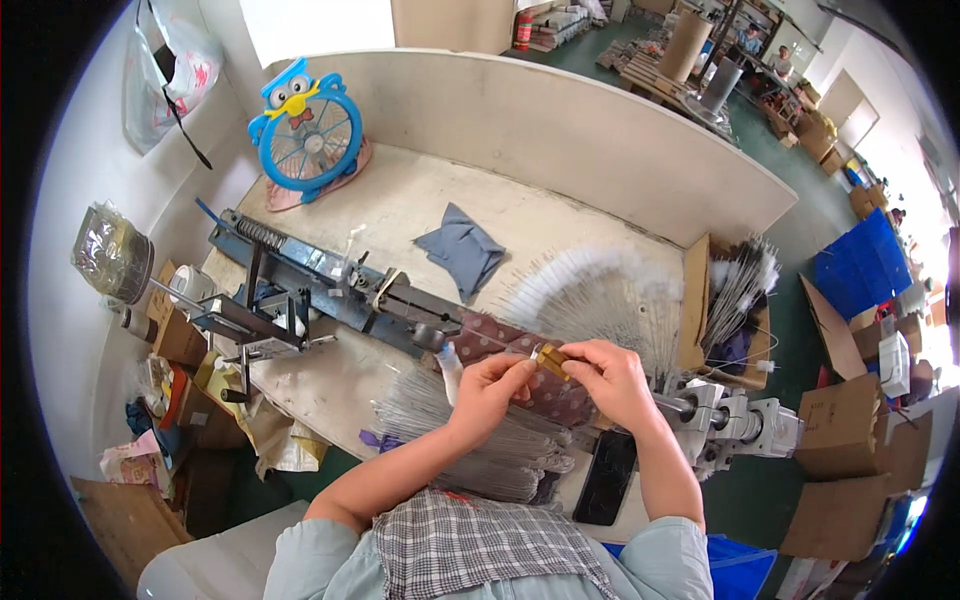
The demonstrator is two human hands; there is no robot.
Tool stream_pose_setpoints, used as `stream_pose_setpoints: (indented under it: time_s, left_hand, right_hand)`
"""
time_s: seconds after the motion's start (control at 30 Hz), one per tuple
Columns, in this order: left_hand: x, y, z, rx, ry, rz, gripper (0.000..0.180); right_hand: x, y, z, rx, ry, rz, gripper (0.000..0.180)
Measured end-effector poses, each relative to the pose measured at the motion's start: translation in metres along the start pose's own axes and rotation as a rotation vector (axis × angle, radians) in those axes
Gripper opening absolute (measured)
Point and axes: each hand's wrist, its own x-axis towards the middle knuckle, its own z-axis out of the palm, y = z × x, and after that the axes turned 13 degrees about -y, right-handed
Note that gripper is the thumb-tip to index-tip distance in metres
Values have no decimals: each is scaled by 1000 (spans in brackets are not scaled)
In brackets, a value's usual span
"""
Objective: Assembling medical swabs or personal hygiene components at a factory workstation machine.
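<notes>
Small brass-coloured piece (549, 360) | pinched between our two hands just above the dark phone (606, 477), raised clear of the bench (400, 210) for close work | left hand (492, 385) and right hand (610, 378) both grip it narrowly at the fingertips | grey wire bundle (470, 440) left of the phone, within reach.

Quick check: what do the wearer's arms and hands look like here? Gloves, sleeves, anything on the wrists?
Both hands are bare: no gloves on the left hand or the right hand. No watch, band or ring shows on either. The forearms are uncovered; pale blue-grey sleeves are pushed up near the elbows. A grey-and-white checked cloth covers the chest between the arms.
</notes>
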Motion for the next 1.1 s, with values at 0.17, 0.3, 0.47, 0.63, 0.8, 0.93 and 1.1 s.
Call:
stream_pose_setpoints:
  time_s: [0.17,0.3,0.47,0.63,0.8,0.93,1.1]
  left_hand:
    - [13,-12,8,66,-68,5,20]
    - [6,-7,2,-122,94,-8,17]
    - [-2,10,-12,-264,286,5,16]
    - [-3,13,-21,-331,233,-54,18]
    - [-5,15,-26,-298,171,-65,20]
    - [-6,20,-25,-215,135,-110,27]
    - [-3,21,-25,-415,112,-72,38]
  right_hand:
    - [-3,12,-2,400,-52,94,21]
    - [-6,8,-2,34,-36,-135,19]
    - [14,-12,8,-407,169,-308,13]
    - [58,-27,41,-453,237,-178,11]
    - [60,-27,43,-228,75,-124,15]
    - [59,-25,38,-4,-24,3,16]
    - [59,-31,41,-50,12,19,18]
